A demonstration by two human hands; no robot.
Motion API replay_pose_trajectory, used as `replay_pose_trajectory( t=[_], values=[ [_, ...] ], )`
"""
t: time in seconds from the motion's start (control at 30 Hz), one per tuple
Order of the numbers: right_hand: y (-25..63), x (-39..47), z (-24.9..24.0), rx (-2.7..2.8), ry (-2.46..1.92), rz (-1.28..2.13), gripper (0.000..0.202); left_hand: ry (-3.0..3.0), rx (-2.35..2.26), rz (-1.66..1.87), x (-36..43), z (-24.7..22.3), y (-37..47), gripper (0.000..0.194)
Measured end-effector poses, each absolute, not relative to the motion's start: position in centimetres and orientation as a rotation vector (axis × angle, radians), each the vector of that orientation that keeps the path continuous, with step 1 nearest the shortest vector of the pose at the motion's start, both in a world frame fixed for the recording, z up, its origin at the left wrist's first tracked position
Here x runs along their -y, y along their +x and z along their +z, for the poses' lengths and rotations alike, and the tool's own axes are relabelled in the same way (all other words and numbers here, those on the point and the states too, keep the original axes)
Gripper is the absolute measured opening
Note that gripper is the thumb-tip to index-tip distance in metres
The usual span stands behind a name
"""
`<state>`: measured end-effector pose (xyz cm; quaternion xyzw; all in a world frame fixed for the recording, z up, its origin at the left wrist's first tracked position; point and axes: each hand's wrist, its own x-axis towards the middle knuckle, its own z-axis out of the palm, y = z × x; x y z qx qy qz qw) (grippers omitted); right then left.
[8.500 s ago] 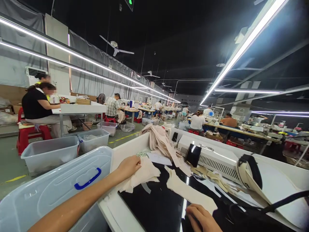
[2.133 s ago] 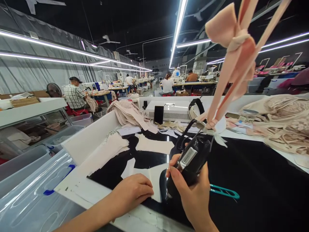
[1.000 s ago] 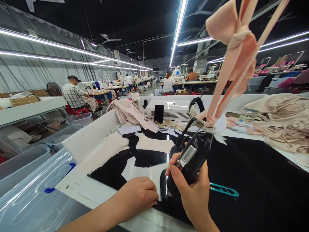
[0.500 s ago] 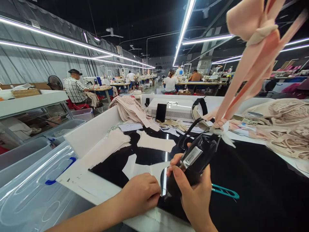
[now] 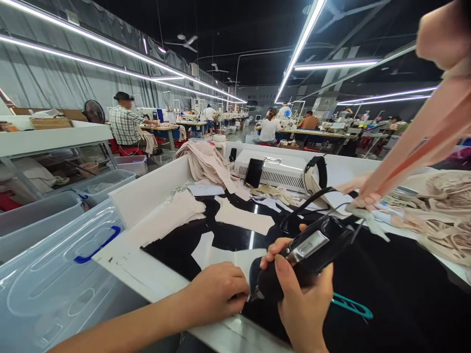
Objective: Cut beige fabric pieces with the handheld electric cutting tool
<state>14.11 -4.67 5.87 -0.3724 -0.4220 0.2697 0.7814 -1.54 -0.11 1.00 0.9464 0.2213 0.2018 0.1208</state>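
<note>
Over the glossy black sheet (image 5: 390, 284) on a white-rimmed table (image 5: 136, 269), seen from the wearer's head, both hands work close together near the front edge. The right hand (image 5: 305, 299) is wrapped round a black handheld tool (image 5: 312, 250), whose tip points down and to the left, near the other hand. The left hand (image 5: 224, 294) has its fingers bunched at the right end of a white piece (image 5: 217, 255) lying flat; I can't tell whether they pinch it or just press on it. Peach ribbons (image 5: 408, 142), knotted near the tool's cord end, slant up to the right. Beside the right hand lies a teal tool (image 5: 353, 306).

Farther back sit another pale cut piece (image 5: 245, 215), a fanned stack (image 5: 172, 213) at the left side, and a draped heap of beige strips (image 5: 208, 159). A dark phone (image 5: 254, 172) leans against a vented white box (image 5: 275, 166), and tangled beige material (image 5: 452, 196) fills the right side.

Left of the table is a clear bin lid (image 5: 55, 274) with a blue handle. Beyond, a person in a checked shirt (image 5: 125, 125) sits at a sewing bench (image 5: 160, 127), under long tube lights (image 5: 301, 44).
</note>
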Motion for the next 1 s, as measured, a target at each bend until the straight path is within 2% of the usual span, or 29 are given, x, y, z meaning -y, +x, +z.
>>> replay_pose_trajectory(
  t=[0.17, 0.33, 0.47, 0.77, 0.9, 1.0],
  values=[
    [14.1, 4.7, 5.8, 0.919, -0.807, 0.585, 0.036, 2.826, -0.614, 0.587, 0.1, 0.9, -1.9, 0.011],
    [14.0, 4.8, 5.8, 0.878, -0.821, 0.586, 0.053, 2.814, -0.505, 0.682, 0.1, 0.9, -2.5, 0.008],
    [14.0, 4.8, 5.9, 0.887, -0.823, 0.579, 0.059, 2.848, -0.435, 0.761, -0.1, 1.0, -2.9, 0.015],
    [14.0, 4.6, 6.3, 0.851, -0.812, 0.561, 0.056, 3.040, -0.373, 0.747, -0.3, 1.0, -3.3, 0.014],
    [13.9, 4.6, 6.4, 0.816, -0.818, 0.564, 0.058, 3.083, -0.393, 0.731, -0.3, 0.3, -3.4, 0.026],
    [13.9, 4.6, 6.6, 0.811, -0.816, 0.552, 0.057, 3.122, -0.402, 0.766, -0.2, -0.1, -3.4, 0.028]
  ],
)
